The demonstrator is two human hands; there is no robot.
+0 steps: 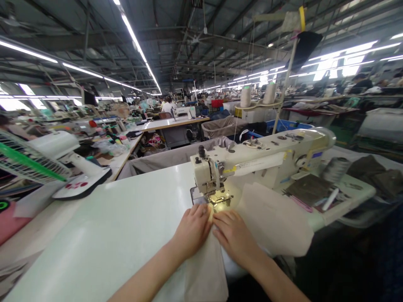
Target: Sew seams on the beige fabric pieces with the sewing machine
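Note:
My left hand (193, 228) and my right hand (234, 235) are side by side just in front of the needle area of a white sewing machine (204, 172). Both have their fingers bent down on the edge of a pale beige fabric piece (206, 277), gripping it close to the lit metal needle plate (222, 200). From under my hands the fabric hangs toward me over the table edge. A second light fabric panel (277, 220) lies right of my right hand, beneath the machine arm. My fingertips partly cover the fabric edge.
Scissors with pink handles (300, 204), a grey thread cone (336, 170) and dark cloth (310, 188) lie at the right. A white fan (83, 180) stands left of the pale tabletop (126, 226). Thread cones (245, 97) sit on a stand behind; a cloth-lined bin (176, 153) borders the table.

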